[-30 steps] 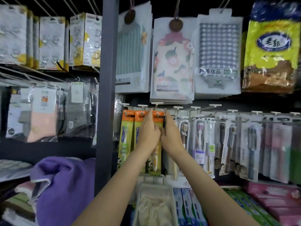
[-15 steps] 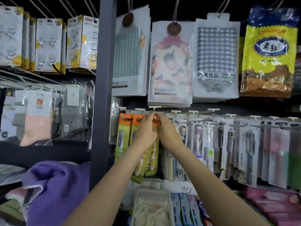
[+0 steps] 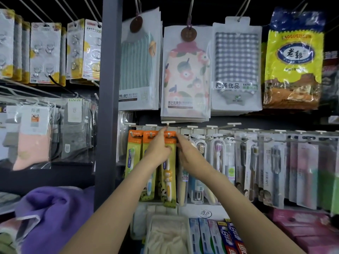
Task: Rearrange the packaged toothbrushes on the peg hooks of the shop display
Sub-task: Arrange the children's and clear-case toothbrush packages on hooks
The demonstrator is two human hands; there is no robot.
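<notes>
Both hands are up at the peg row. The left hand [image 3: 159,150] has its fingers curled onto the orange header of the toothbrush pack [image 3: 169,168], one fingertip raised to the peg hook [image 3: 167,126] just above, probably to line the hang hole up with the wire. The right hand [image 3: 186,153] pinches the same header from the other side, steadying it. The pack hangs straight down below the fingers, touching two matching orange packs [image 3: 141,162] to the left; clear-cased toothbrushes [image 3: 218,156] hang just right of them.
</notes>
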